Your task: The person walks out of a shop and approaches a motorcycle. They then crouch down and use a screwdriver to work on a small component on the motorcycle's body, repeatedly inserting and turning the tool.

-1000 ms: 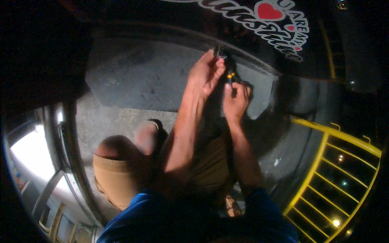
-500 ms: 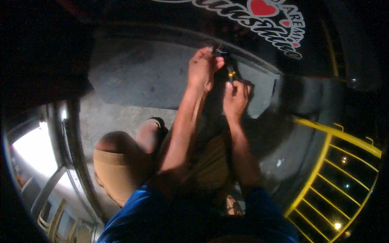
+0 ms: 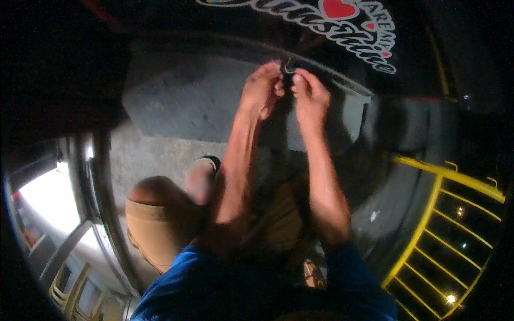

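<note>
At the lower edge of a dark panel [image 3: 342, 80], a thin pale curved strand [image 3: 289, 70], apparently a wire, shows between my hands. My left hand [image 3: 261, 88] is pinched closed just left of it, and what sits in those fingertips is too small to make out. From the right, my right hand [image 3: 311, 96] meets the strand with thumb and forefinger pressed together at its end. Dark shadow hides whatever lies behind the fingertips.
A grey board or sheet [image 3: 176, 96] lies beyond my knee [image 3: 155, 214] on the concrete floor [image 3: 139, 155]. Yellow metal railing [image 3: 415, 235] stands at the right. Far left, a bright doorway [image 3: 51, 198] opens beside a dark frame. White lettering and red hearts [image 3: 338, 9] mark the dark panel.
My right hand has risen to the strand beside my left fingertips. The dark tool with yellow bands that it held before no longer shows. My left hand has shifted slightly left.
</note>
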A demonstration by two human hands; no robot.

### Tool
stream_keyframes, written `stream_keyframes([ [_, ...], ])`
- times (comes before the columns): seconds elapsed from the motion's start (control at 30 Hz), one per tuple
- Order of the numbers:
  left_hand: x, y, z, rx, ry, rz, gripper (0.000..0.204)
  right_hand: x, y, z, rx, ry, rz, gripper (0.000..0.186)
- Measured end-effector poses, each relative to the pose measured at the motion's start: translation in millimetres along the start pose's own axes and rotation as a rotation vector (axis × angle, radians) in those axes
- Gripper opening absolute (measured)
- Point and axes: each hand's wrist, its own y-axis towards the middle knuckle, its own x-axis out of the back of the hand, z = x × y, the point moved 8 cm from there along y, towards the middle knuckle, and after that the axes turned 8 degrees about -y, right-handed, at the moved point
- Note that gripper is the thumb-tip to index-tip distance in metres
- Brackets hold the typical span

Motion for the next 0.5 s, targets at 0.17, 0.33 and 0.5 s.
stream_keyframes([
  [0.17,-6,-2,3,0.016,-0.044,-0.018,0.011,-21,10,-24,-0.297,0.502,0.085,0.025],
  [0.33,-3,0,4,-0.054,0.008,-0.108,0.010,-26,11,-20,-0.319,0.642,0.175,0.024],
  [0.5,-3,1,6,-0.066,0.003,-0.119,0.012,-28,13,-20,-0.292,0.549,0.081,0.022],
])
